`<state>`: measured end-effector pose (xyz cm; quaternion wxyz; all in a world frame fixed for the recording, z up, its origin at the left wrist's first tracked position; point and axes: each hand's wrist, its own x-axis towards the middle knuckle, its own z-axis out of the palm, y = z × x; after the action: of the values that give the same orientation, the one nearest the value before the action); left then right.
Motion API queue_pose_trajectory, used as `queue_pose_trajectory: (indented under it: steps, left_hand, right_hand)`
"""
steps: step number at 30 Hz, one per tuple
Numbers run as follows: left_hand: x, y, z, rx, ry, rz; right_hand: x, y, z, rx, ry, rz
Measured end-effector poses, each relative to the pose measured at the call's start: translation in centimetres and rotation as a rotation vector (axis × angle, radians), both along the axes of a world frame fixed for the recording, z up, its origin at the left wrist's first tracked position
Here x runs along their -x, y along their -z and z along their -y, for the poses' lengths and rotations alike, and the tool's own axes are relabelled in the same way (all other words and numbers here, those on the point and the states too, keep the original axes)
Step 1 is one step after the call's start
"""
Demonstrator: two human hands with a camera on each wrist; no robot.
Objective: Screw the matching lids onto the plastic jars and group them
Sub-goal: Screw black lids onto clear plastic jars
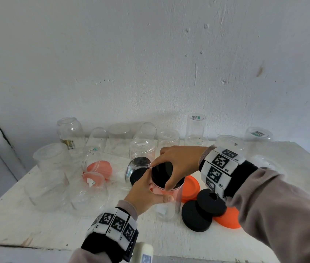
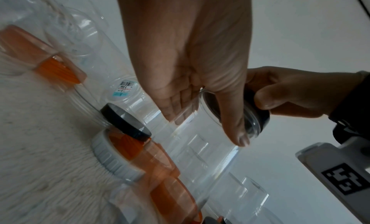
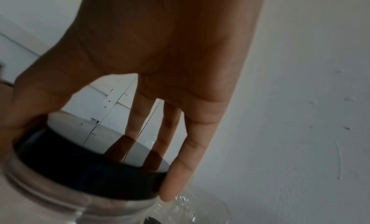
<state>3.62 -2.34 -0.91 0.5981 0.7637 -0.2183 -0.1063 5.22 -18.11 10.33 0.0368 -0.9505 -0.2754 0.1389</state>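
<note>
Gripping the clear jar [image 1: 166,196] above the surface [image 1: 36,215] with our left hand [image 1: 146,192] while our right hand [image 1: 178,160] pinches its black lid [image 1: 162,172], we risk cross-threading if the lid tilts.

Dim, soft daylight; wrist views blurred, distorted.

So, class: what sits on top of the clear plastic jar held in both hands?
A round black plastic lid caps the clear plastic jar, gripped by the right hand. The left hand holds the jar. The rim's threads are covered.
</note>
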Motion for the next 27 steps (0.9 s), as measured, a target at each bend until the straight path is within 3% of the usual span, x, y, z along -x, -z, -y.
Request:
queue_pose_trajectory:
  steps: [8,20,27]
  left_hand:
    - [0.5,0.4,0.3,0.035,-0.074,-0.006]
    - [0.8,0.5,0.5,0.027,-0.124,0.016]
    - [0.9,0.6,0.6,0.022,-0.136,0.005]
  right_hand:
    - [0.5,0.8,0.1,-0.055,-0.018,0.118]
    - [1.0,1.8,-0.6,-0.060,0.118,0.250]
    - [0.6,0.2,-0.4,0.047,0.112,-0.011]
